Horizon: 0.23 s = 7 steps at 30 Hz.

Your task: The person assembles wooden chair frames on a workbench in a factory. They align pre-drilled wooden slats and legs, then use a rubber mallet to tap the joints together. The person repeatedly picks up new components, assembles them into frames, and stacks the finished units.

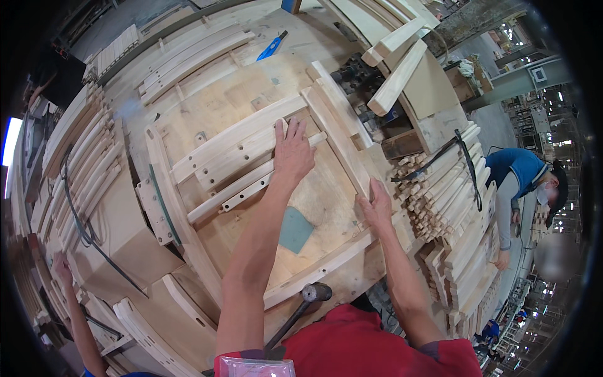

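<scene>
while the left hand [293,154] is laid flat with its fingers spread on the pale drilled slats [242,164], nothing is gripped by it: the palm and fingertips are pressed down on the wood, and the fingers are kept apart rather than curled round an edge. the right hand [375,207] is rested open against the lower end of the long side rail [336,141], near where that rail is met by the curved bottom rail [326,267]; no closed hold is shown there either. the slats are found in the middle of the plywood jig table [232,94], lying crosswise between the curved left rail [173,207] and the side rail, one against the next.

the parts are judged to be stiff, dry and fairly light, since they are slender lengths of bare sanded wood. the smooth faces may be expected to slide on the plywood when pushed, so a flat downward press is thought to suit them better than a pinch. the drilled ends are likely the weakest places, and a hold near mid-length or along a long edge is considered safer.

a hammer [313,295] is seen below the bottom rail, close to the body, untouched. a stack of wooden pieces [452,207] is piled to the right, and another person in blue [518,176] is seen beyond it.
</scene>
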Available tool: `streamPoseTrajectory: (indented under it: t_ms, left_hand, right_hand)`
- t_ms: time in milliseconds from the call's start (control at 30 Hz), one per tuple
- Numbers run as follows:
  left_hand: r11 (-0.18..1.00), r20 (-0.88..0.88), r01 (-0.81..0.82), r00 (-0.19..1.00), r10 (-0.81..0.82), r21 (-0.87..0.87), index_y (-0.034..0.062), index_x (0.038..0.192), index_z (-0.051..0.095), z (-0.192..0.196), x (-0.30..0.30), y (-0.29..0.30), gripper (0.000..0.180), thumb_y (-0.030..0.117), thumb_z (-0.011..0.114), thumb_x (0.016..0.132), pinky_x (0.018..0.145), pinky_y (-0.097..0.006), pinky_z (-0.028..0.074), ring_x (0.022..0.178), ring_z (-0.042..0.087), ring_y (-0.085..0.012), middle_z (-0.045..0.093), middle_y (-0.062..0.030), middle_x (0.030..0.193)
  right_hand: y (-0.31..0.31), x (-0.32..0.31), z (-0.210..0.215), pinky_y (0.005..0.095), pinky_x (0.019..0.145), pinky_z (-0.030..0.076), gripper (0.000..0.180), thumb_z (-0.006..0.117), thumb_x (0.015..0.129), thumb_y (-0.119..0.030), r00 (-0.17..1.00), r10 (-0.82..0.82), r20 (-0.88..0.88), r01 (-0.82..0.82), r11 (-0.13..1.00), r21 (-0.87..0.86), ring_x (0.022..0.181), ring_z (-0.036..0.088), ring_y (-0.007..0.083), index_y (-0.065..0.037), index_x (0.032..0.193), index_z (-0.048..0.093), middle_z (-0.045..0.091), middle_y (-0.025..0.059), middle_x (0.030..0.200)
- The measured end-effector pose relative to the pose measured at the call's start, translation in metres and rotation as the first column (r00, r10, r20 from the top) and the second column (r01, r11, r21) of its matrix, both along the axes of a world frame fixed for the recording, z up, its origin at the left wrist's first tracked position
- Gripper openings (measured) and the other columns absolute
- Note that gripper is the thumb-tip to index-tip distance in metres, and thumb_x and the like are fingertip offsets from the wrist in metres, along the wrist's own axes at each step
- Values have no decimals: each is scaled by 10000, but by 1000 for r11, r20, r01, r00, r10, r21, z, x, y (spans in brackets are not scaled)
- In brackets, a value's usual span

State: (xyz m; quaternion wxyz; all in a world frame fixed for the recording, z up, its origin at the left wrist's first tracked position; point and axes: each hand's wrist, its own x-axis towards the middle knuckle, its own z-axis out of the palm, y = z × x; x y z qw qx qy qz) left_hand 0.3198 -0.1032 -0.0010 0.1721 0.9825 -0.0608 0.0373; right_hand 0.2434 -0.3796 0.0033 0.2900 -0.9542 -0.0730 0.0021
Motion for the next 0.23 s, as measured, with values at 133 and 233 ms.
streamPoseTrajectory:
  t_ms: [133, 233]
  left_hand:
    - [999, -10, 14, 1000, -15, -46, -68, 1155, 723, 4, 0, -1, 459, 317, 683, 909, 1268, -580, 120, 1507, 299, -305, 502, -122, 1490]
    - [999, -39, 20, 999, -21, -40, -70, 1173, 714, 5, 0, 0, 474, 321, 685, 907, 1266, -588, 121, 1510, 294, -303, 506, -119, 1482]
  right_hand:
    - [0, -3, 3, 427, 1020, 474, 672, 738, 813, -177, 998, -22, -51, 20, 999, -36, 1198, 587, 387, 26, 1417, 523, 602, 216, 1281]
    - [-1, 0, 3, 430, 1047, 464, 685, 735, 827, -197, 995, -17, -95, 13, 999, -50, 1232, 574, 387, 23, 1436, 509, 580, 226, 1329]
